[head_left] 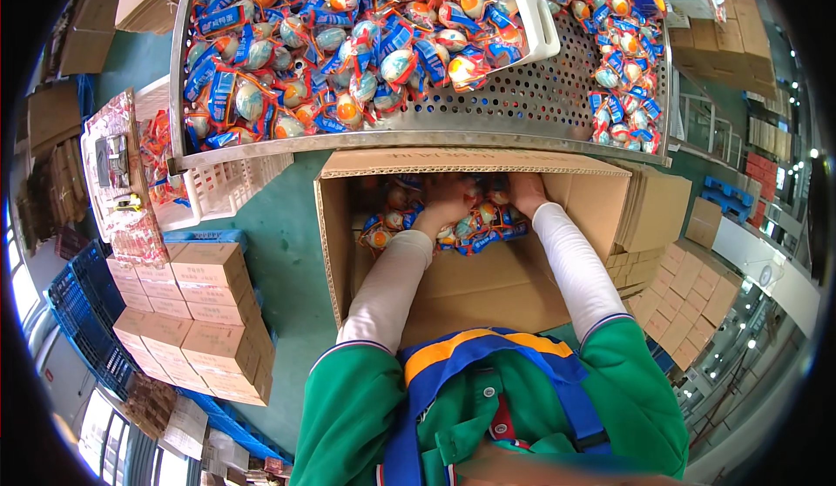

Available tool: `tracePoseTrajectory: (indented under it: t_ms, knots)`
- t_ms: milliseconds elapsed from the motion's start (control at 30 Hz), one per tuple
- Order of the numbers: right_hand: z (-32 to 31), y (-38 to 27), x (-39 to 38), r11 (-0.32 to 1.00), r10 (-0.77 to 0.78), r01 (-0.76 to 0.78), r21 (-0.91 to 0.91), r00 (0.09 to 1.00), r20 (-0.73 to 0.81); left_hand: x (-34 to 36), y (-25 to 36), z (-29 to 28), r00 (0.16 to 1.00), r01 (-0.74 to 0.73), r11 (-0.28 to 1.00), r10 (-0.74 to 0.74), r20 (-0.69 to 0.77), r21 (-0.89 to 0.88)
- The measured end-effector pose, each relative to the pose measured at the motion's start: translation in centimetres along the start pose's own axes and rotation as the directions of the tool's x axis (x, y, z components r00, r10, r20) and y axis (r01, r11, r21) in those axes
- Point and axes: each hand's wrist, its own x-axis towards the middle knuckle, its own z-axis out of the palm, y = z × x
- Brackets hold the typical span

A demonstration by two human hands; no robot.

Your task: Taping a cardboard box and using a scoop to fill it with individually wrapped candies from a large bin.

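Observation:
Both of my forearms, in white sleeves, reach into a large open cardboard box [488,290] in front of me. At its far end lies a heap of egg-shaped packets [479,225] in clear, blue and orange wrapping. My left hand [446,200] rests among these packets, its fingertips lost in shadow and wrapping. Close to the far wall, at the right end of the heap, is my right hand [525,192]; its fingers are mostly hidden. Whether either hand grips a packet cannot be seen.
Beyond the box stands a perforated steel table [557,81], heaped with similar packets [348,50] and holding a white plastic tray [538,20]. A white crate [228,185] is at left, near stacked cartons [209,347]. Folded cardboard [657,207] and more cartons [692,299] stand at right.

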Motion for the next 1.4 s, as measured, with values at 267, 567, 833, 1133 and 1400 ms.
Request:
tracePoseTrajectory:
  t_ms: [267,567,833,1133,1400]
  knots:
    - [4.1,-0.1,-2.5,0.989,-0.038,0.059,0.133,0.988,-0.15,4.4,4.9,1.4,0.975,-0.072,0.831,-0.058,-0.215,-0.551]
    - [3.4,-3.3,-4.8,0.889,0.143,0.116,0.443,0.849,-0.509,5.5,3.4,5.9,0.955,0.016,0.576,-0.251,-0.158,-0.817]
    - [2.4,-1.4,-1.4,0.813,0.318,-0.016,0.582,0.85,-0.42,-4.8,3.1,-0.9,0.986,-0.134,0.989,0.127,0.105,0.069]
    - [1.0,-3.0,-5.8,0.94,-0.047,0.164,0.299,0.931,-0.362,-4.8,1.8,1.2,0.989,0.087,0.878,-0.019,0.147,-0.47]
    - [1.9,-4.6,-6.3,0.981,-0.188,0.183,0.064,0.978,0.094,-4.4,-0.3,-1.4,0.961,0.151,0.888,-0.234,-0.145,-0.434]
